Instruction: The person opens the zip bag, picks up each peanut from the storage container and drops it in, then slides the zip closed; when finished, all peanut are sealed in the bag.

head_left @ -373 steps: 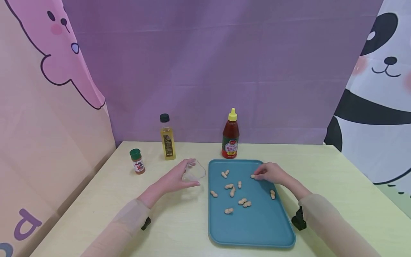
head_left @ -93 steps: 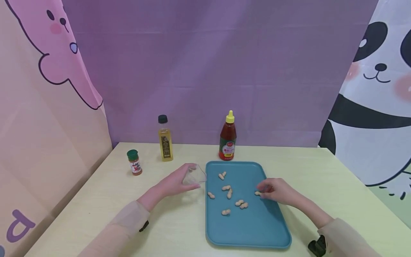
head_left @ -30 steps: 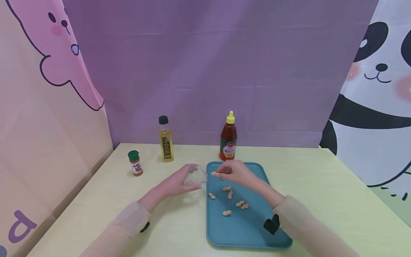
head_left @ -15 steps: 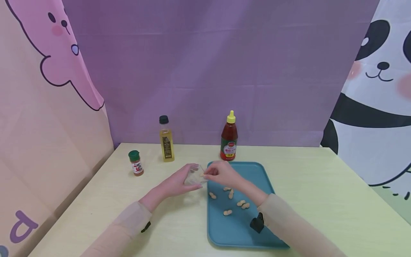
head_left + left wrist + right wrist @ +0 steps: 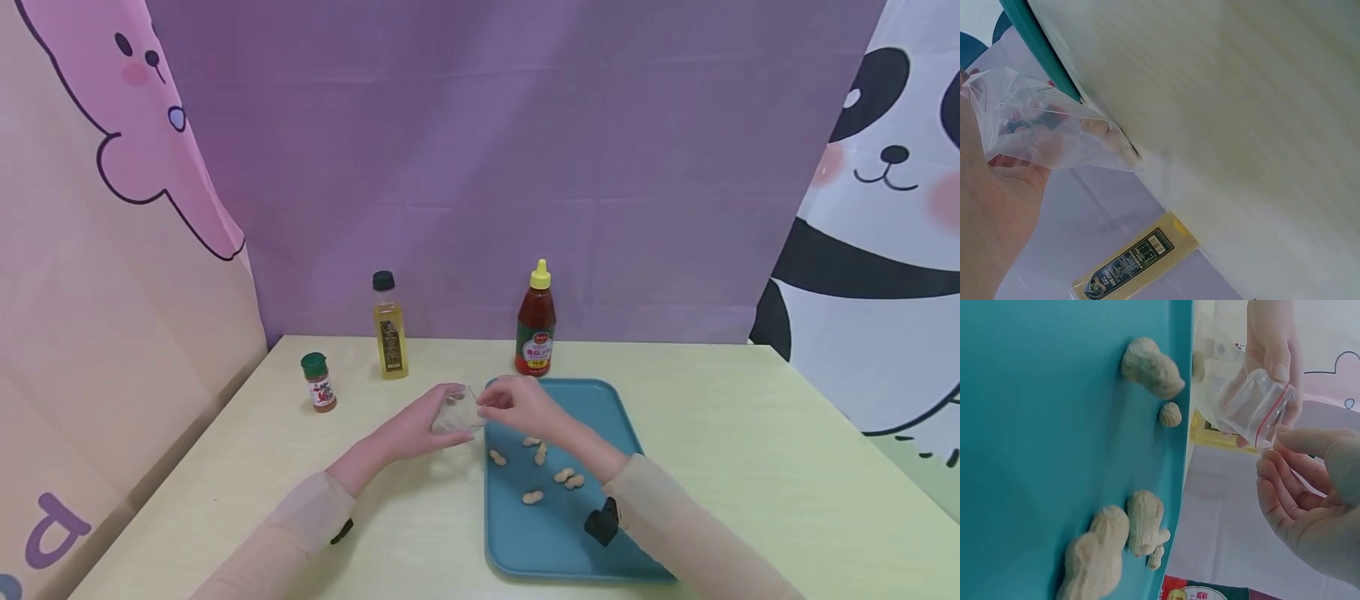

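Right wrist view is catching your right hand, thumb and fingertips nearly meeting, any pinch unclear, at the clear bag your left hand is gripping, the peanut no longer showing there and apparently joining the bagged peanuts beyond them.

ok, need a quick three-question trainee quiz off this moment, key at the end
1. Which hand holds the clear bag?
2. True or false: peanuts are inside the bag as well as on the blue tray.
3. In the head view, which of these stands farthest left?
A) black-capped bottle
B) green-capped jar
C) red-sauce bottle

Key:
1. The left hand.
2. True; the left wrist view shows some through the clear plastic.
3. B.
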{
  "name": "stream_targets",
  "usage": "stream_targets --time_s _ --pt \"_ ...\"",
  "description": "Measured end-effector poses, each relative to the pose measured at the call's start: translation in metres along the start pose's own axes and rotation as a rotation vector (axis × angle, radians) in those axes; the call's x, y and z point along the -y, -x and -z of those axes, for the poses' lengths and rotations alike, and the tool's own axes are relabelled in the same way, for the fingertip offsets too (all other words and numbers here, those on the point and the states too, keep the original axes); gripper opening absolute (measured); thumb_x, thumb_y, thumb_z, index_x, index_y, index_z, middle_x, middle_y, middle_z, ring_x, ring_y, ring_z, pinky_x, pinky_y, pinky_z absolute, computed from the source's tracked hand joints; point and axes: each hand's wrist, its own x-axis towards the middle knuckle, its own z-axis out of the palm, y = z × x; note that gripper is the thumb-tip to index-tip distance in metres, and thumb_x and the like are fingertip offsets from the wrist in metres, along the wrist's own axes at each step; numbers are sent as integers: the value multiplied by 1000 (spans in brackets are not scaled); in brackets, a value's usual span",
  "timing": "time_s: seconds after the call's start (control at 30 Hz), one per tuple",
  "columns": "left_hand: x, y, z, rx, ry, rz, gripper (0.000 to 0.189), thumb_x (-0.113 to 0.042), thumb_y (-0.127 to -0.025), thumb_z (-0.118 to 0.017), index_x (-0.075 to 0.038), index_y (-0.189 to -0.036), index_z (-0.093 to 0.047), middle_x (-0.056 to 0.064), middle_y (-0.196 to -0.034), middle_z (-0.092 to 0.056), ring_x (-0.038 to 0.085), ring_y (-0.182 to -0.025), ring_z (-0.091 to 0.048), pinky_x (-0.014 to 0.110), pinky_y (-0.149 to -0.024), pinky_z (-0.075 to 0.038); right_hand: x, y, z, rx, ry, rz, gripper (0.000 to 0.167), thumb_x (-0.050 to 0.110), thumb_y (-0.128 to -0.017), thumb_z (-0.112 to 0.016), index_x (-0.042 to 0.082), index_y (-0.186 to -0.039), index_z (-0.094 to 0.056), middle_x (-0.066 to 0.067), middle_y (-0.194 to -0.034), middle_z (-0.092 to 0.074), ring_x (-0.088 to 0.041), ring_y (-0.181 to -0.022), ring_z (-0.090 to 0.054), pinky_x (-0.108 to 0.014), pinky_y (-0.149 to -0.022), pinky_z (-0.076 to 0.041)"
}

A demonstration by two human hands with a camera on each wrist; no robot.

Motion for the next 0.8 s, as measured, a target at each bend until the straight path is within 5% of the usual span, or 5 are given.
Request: stream_targets --time_s 0.27,0.6,0.8 --pt "1 0 -2 -2 -1 -4 79 -53 -82 -65 -13 -142 -32 3 -141 -44 19 -128 -44 41 -106 -38 -4 8 9 9 22 -11 16 18 -87 -68 7 -98 -71 -3 -90 -70 -11 -77 -63 -19 -70 -53" --pt "0 0 -3 -1 -3 -2 79 -52 -82 -66 -11 -142 -32 3 -141 -45 20 -129 -44 40 -108 -36 -11 42 33 6 87 -69 18 19 -86 -69 8 -100 -70 0 -89 -69 -9 -76 -60 -18 -66 -51" --pt "-2 0 -2 0 -6 16 80 -52 -81 -66 -13 -143 -32 2 -141 -45 20 -129 -43 39 -108 -36 -19 61 44 -4 131 -15 13 15 -84 -69 8 -95 -70 -1 -86 -69 -7 -72 -60 -18 -64 -51"
